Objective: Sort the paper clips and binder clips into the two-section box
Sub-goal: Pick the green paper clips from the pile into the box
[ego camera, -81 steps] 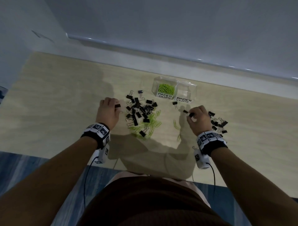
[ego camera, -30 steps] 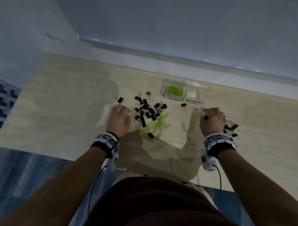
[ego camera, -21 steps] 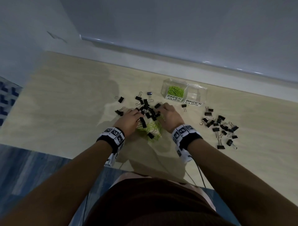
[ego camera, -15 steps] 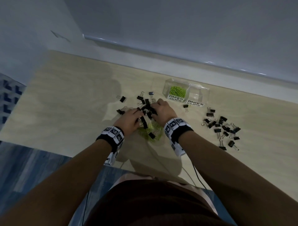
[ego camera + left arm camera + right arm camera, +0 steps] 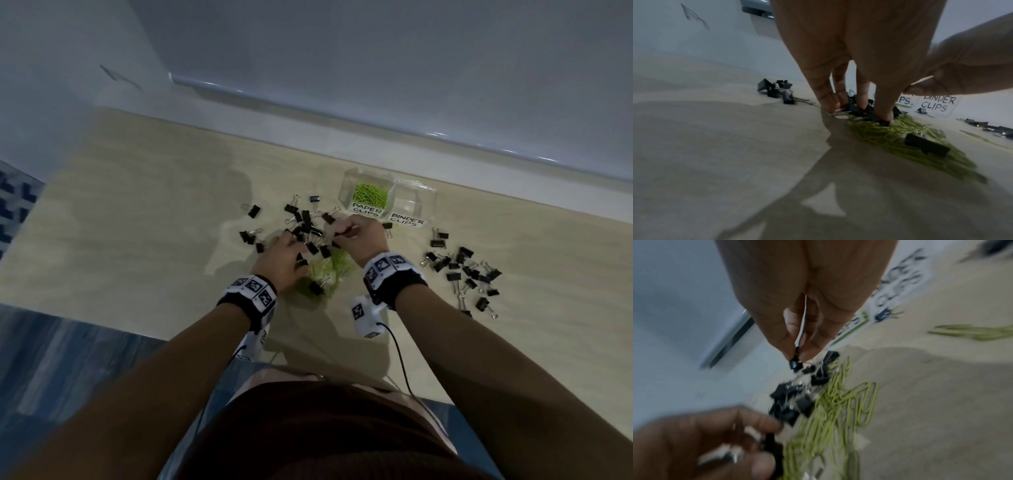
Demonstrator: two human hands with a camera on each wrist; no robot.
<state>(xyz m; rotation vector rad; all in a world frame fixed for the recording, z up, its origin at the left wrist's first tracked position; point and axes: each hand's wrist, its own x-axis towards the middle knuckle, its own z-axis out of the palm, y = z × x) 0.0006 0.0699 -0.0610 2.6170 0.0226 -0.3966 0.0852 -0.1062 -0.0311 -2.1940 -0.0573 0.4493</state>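
A mixed heap of black binder clips (image 5: pixel 306 228) and green paper clips (image 5: pixel 328 270) is spread on the pale wooden tabletop (image 5: pixel 137 219), just in front of the person. Both hands are placed over this heap. The left hand (image 5: pixel 281 257) is lowered with its fingers (image 5: pixel 825 95) straight and pointing down, the tips pressed onto binder clips at the near edge of the green pile; its grip is released, nothing being clasped. The right hand (image 5: pixel 363 236) is held just above the heap, and one small binder clip (image 5: pixel 795 364) is pinched between its thumb and fingertips, so its grip is closed on that clip.

The clear two-section box (image 5: pixel 416 193) is set beyond the right hand, near the wall. Green paper clips are seen in its left section, above the label "PAPER CLIPS"; the right section is labelled "BINDER CLIPS". A second scatter of binder clips (image 5: pixel 462 270) is laid on the tabletop to the right, well apart from the heap.
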